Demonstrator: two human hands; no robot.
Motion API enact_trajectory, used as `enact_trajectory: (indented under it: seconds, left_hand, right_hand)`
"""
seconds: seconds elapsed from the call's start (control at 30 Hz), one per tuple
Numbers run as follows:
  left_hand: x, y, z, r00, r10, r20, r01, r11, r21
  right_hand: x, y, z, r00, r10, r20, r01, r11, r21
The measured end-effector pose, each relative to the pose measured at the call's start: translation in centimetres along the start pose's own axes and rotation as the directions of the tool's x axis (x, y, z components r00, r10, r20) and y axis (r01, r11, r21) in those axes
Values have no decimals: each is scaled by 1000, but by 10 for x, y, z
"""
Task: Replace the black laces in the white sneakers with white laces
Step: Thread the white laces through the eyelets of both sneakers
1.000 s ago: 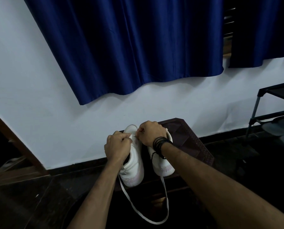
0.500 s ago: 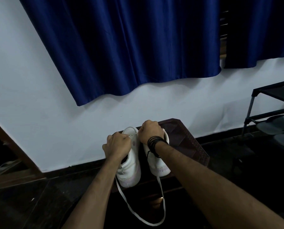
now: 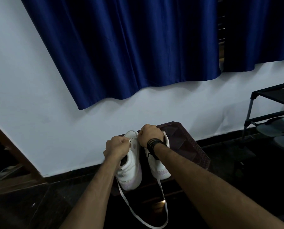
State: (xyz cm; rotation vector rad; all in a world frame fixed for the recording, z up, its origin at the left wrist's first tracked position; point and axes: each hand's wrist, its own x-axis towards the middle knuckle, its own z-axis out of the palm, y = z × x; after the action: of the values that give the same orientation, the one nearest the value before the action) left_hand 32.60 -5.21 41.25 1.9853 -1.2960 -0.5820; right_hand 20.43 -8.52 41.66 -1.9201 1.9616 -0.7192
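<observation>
1. A flat white lace (image 3: 162, 210) hangs at 6 o'clock in a long loop below the dark brown wooden surface (image 3: 189, 146), as it did a second ago.
2. Two white leather sneakers (image 3: 133, 169) stand side by side on that surface, toes away, unmoved.
3. The left hand (image 3: 116, 148) stays curled, pinching the lace end at the left shoe's eyelets.
4. The right hand (image 3: 148, 135), wearing black cord wristbands (image 3: 153, 144), remains fisted just beside it at 1 o'clock; what it grips cannot be told.
5. A blue satin curtain (image 3: 129, 47) hangs at 12 o'clock.
</observation>
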Motion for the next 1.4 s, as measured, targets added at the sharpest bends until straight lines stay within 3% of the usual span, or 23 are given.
enact_trajectory:
  seconds: [0.4, 0.77, 0.87, 1.0, 1.13, 1.3, 1.4]
  left_hand:
    - [3, -5, 7, 984, 178, -34, -171, 975, 141]
    - [-2, 1, 12, 984, 170, -60, -157, 971, 179]
    - [0, 4, 11, 996, 86, -34, -84, 995, 44]
    - [-1, 9, 6, 988, -140, 67, 155, 902, -404]
    - [4, 2, 12, 983, -142, 113, 177, 882, -436]
    - [2, -1, 10, 965, -125, 233, 241, 776, -583]
    - [3, 0, 9, 978, -87, 189, 171, 851, -497]
  right_hand:
    - [0, -1, 1, 993, -114, -6, 112, 983, -144]
    - [2, 0, 1, 983, -180, 44, 185, 971, -153]
    - [3, 1, 1, 981, -182, 67, 190, 970, -150]
    - [2, -1, 2, 977, -197, 76, 207, 966, -153]
    - [4, 1, 3, 978, -199, 69, 207, 968, -139]
    - [6, 3, 5, 983, -174, 55, 178, 979, -99]
    - [6, 4, 6, 986, -160, 44, 164, 981, -102]
